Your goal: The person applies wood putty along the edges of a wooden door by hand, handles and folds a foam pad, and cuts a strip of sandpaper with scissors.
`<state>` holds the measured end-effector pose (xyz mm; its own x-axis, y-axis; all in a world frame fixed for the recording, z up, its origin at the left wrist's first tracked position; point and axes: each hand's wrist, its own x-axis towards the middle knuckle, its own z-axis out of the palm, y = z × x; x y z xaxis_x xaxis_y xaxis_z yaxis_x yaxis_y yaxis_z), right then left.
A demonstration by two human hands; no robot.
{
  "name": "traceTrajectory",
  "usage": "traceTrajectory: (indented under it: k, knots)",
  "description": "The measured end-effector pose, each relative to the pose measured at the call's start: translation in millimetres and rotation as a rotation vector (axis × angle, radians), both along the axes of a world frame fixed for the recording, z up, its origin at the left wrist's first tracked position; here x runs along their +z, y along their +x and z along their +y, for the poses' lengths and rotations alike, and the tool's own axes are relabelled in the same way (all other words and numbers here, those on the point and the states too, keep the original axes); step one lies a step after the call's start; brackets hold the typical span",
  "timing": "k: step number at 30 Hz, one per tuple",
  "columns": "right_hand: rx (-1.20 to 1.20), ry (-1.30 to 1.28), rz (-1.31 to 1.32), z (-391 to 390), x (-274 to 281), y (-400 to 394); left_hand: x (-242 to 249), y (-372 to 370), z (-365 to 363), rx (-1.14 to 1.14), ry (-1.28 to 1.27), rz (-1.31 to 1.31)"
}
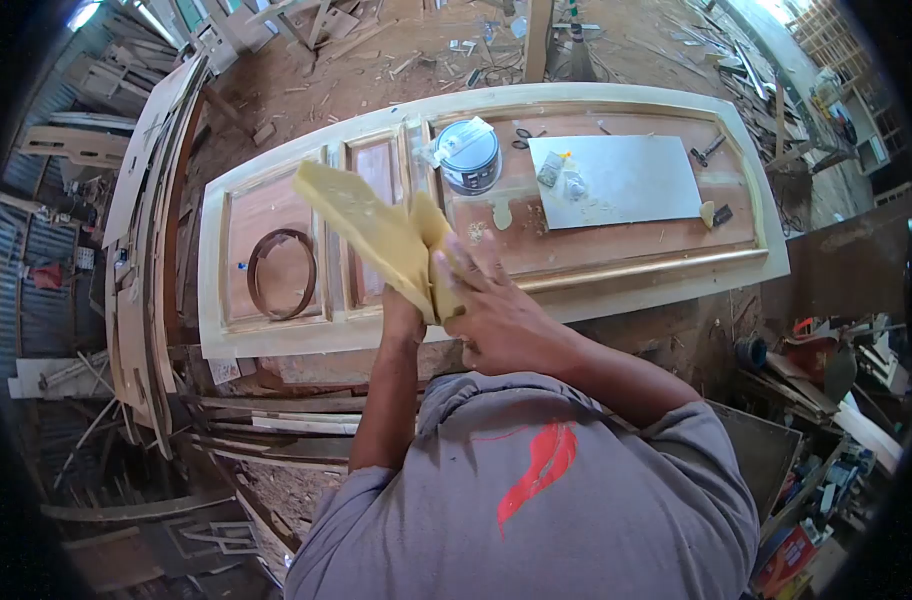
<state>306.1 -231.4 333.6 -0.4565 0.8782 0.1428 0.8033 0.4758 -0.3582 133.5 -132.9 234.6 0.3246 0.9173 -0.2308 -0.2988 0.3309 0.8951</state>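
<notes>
A thick piece of yellow foam [361,220] stands up between my hands over the near side of the wooden panelled door, with a fold or split down toward its lower end. My left hand [404,306] holds it low down; the foam hides most of its fingers. My right hand [491,308] grips the folded part from the right, some fingers stretched along it. Beyond the hands stands a tin with a blue lid [468,150], a clear plastic piece lying on top. To the left, a brown ring-shaped coil [282,274] rests on the door.
The pale-framed door [666,262] lies flat before me. On it are a white board [621,185] with small packets, scissors [522,138], a hammer [709,150] and a dark-bladed scraper-like tool [722,216]. Long boards [156,260] lean at left; a wooden post [538,45] stands behind.
</notes>
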Motion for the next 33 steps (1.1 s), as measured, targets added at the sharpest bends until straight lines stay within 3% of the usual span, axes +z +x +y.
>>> traceTrajectory:
  k: [4,7,10,13,14,18,20,23,26,29,32,33]
  knots:
    - [-0.051,-0.014,0.093,2.1,-3.8,8.3,-14.5,-18.0,0.4,-0.126,-0.182,-0.342]
    - [-0.042,0.007,0.061,5.1,-6.0,2.4,-15.1,-7.8,-10.5,-0.091,-0.166,-0.317]
    - [-0.059,0.116,0.01,3.5,-23.3,-14.8,-19.9,2.7,-10.8,-0.111,0.031,0.023]
    - [-0.016,0.118,-0.095,6.2,-27.0,-18.0,-22.9,7.3,-2.0,-0.126,0.293,0.19]
    - [0.013,0.086,-0.093,3.9,-21.0,-17.4,-20.6,3.6,-1.1,-0.182,0.261,0.324]
    - [0.067,0.013,-0.042,1.1,-4.8,-10.3,-30.2,-2.2,5.1,-0.123,0.011,-0.032]
    - [0.054,0.035,0.124,-3.6,-8.3,-3.7,-32.6,-8.0,6.4,-0.089,-0.091,-0.228]
    - [0.038,0.052,0.223,-6.0,-7.7,5.6,-26.8,-19.3,11.2,-0.133,-0.226,-0.299]
    - [0.02,0.033,0.201,-6.2,-5.6,13.4,-25.5,-26.8,4.9,-0.263,-0.091,-0.355]
    - [0.012,0.021,0.149,-4.2,-4.1,15.5,-6.9,-22.0,-1.9,-0.237,-0.09,-0.389]
    - [0.005,0.026,0.045,-3.7,-7.2,11.0,-10.7,-15.9,-1.5,-0.191,-0.057,-0.384]
    - [0.002,0.029,0.003,-3.6,-9.8,8.1,-8.8,-12.6,-2.1,-0.178,-0.039,-0.22]
